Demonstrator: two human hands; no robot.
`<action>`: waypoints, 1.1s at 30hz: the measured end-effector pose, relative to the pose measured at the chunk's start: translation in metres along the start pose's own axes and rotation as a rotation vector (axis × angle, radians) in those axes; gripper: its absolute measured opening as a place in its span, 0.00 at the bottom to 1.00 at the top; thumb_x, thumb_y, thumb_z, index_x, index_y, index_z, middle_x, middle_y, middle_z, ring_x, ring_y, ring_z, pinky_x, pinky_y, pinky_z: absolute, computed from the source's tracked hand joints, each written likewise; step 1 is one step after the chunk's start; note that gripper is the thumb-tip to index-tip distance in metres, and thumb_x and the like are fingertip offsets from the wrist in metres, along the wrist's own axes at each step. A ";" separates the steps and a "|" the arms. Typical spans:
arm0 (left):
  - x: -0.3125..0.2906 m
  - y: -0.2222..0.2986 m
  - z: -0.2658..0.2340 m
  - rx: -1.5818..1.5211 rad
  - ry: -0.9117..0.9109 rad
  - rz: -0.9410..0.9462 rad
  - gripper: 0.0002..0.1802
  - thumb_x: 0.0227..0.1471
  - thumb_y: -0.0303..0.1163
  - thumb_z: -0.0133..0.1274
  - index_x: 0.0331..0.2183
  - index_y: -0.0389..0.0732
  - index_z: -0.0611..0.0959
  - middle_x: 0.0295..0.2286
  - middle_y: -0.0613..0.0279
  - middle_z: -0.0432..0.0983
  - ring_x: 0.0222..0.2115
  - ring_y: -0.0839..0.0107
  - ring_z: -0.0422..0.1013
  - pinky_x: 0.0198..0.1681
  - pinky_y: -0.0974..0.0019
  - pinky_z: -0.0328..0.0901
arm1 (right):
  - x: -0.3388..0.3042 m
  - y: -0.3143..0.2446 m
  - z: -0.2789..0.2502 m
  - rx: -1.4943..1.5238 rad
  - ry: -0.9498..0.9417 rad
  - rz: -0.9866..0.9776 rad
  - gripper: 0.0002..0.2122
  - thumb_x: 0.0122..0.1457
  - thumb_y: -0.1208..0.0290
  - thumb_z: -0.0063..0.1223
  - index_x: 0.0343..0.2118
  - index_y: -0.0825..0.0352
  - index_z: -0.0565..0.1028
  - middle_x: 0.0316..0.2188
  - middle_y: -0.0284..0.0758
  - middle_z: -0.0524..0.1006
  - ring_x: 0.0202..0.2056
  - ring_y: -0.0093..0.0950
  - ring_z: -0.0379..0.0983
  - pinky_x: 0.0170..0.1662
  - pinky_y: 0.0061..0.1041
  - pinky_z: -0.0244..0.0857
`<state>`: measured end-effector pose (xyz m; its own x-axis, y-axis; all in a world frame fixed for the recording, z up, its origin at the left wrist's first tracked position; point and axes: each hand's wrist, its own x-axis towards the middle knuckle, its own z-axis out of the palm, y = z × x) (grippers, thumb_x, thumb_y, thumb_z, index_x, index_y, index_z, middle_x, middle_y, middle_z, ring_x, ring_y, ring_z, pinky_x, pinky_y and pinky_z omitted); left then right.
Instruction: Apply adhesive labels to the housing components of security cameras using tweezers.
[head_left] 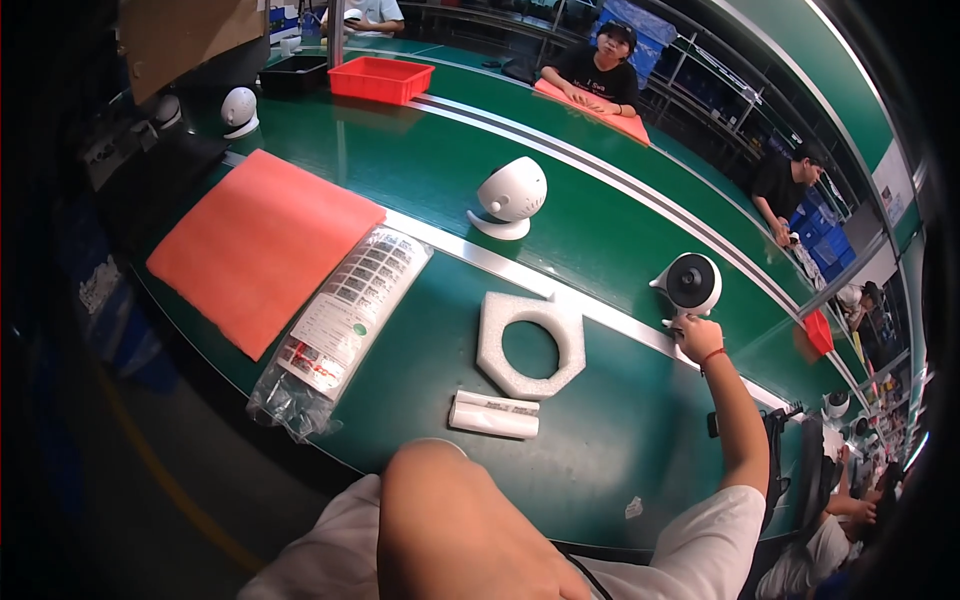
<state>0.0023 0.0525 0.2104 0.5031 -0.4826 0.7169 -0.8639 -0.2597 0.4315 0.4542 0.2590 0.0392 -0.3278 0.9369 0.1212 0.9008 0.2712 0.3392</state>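
Observation:
My right hand [697, 338] reaches out over the bench and is closed on the small base of a white round security camera [692, 283] with a black front. My left arm is bent close in front of me, and its hand lies out of sight below the lower edge. Nearest the bent arm lie a short white roll [493, 415] with a printed label and a white foam ring [490, 345] with an angular outline. Another white camera [516, 190] stands on its round base beyond the foam, on the green belt.
An orange mat [265, 250] and a clear bag with printed labels [345, 310] lie at the left. Farther off are a red bin [380, 80], a black tray [293, 74] and another white camera [239, 111]. A pale metal strip [480, 258] edges the belt. Other people sit across and at right.

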 end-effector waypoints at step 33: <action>-0.136 -0.060 0.122 1.180 0.791 -1.628 0.40 0.49 0.46 0.57 0.59 0.42 0.64 0.55 0.53 0.61 0.57 0.51 0.55 0.59 0.50 0.51 | -0.028 -0.152 -0.211 0.535 0.416 -0.536 0.06 0.47 0.76 0.60 0.25 0.63 0.71 0.18 0.35 0.74 0.20 0.35 0.73 0.22 0.32 0.63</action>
<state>-0.0170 0.0314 0.0207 0.2460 0.9166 0.3153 0.7717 -0.3820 0.5085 0.2666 0.1455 0.1815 -0.7306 0.5239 0.4378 0.5731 0.8191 -0.0237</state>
